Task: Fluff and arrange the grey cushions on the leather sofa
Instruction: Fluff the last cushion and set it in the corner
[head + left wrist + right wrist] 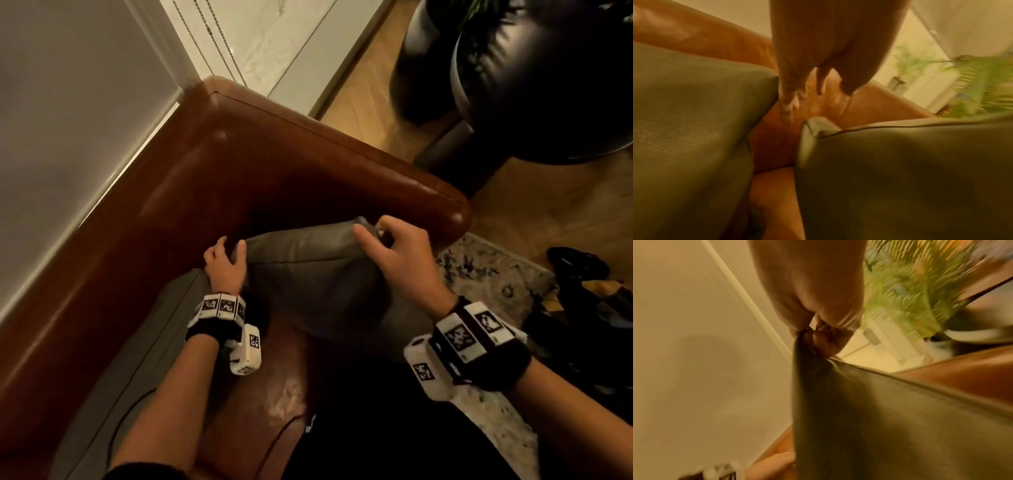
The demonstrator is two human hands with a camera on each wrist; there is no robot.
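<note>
A grey cushion (315, 274) stands on edge in the corner of the brown leather sofa (274, 164). My right hand (387, 240) pinches its top right corner; the right wrist view shows my fingers (824, 344) bunched on the fabric of the cushion (879, 418). My left hand (224, 260) is at the top left corner. In the left wrist view its fingers (789, 100) hang loosely extended above the cushion's corner (813, 125), apart from it. A second grey cushion (154, 342) (690, 129) leans on the backrest to the left.
A wall with a blind (68, 120) runs behind the sofa. Beyond the armrest stand a large black plant pot (534, 78) and wooden floor. A patterned rug (486, 284) and dark items (582, 291) lie to the right. A thin cable (274, 442) crosses the seat.
</note>
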